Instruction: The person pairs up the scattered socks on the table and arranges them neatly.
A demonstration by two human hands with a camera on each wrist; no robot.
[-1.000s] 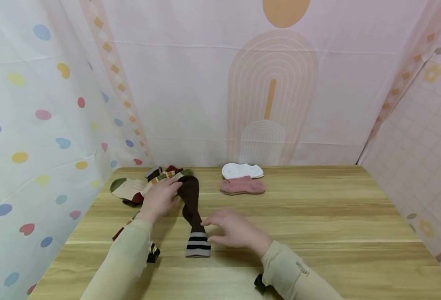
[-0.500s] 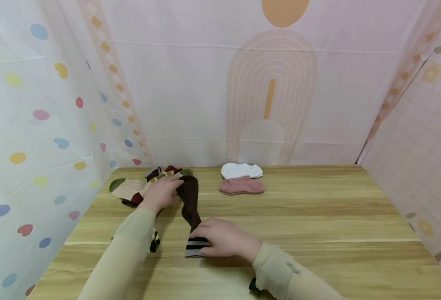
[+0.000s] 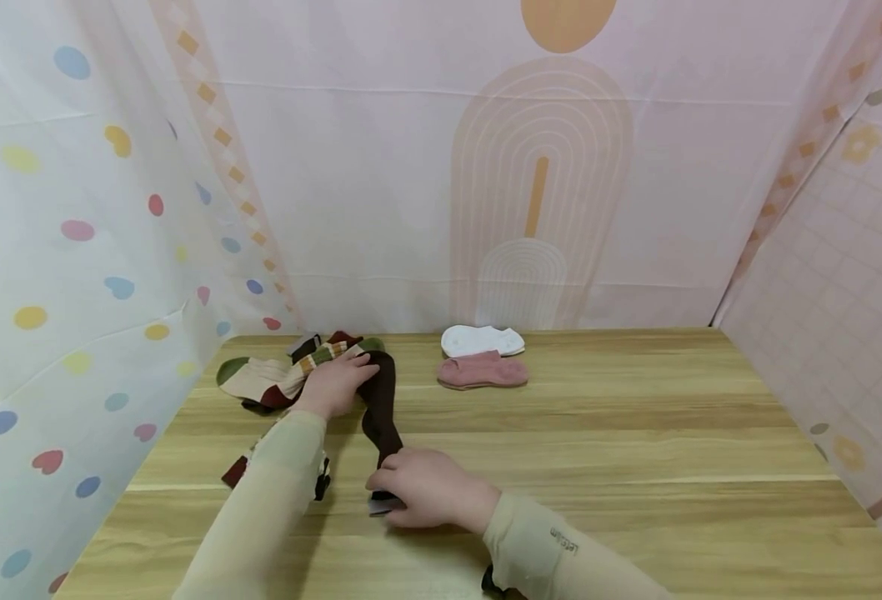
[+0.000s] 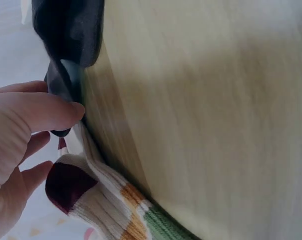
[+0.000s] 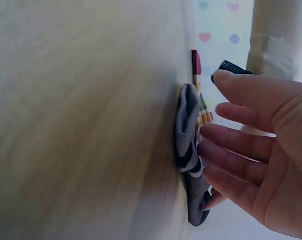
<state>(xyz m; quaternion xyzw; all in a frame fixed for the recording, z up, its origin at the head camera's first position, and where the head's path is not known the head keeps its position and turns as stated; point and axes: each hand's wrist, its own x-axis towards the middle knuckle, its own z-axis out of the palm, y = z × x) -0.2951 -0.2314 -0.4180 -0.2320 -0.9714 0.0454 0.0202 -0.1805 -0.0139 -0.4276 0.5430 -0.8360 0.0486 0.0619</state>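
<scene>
A long dark brown sock point(image 3: 381, 404) with a grey and black striped cuff point(image 5: 183, 127) lies lengthwise on the table. At its far end my left hand point(image 3: 333, 385) pinches the dark fabric; in the left wrist view the thumb point(image 4: 66, 115) lies on the near side of the sock. Over the cuff is my right hand point(image 3: 433, 492), hiding most of the stripes in the head view. The right wrist view shows its fingers relaxed and the thumb apart from the cuff, with fingertips close to or touching the fabric. Cream socks point(image 3: 253, 379) with green and maroon patches lie beside the left hand.
White ankle socks point(image 3: 482, 341) and pink ankle socks point(image 3: 482, 370) lie at the back of the wooden table point(image 3: 636, 433). A maroon sock end point(image 3: 234, 472) shows beside the left forearm. Patterned cloth hangs behind and at both sides.
My right hand has moved left and slightly down onto the striped cuff. My left hand has shifted slightly right at the sock's far end. The sock has hardly moved.
</scene>
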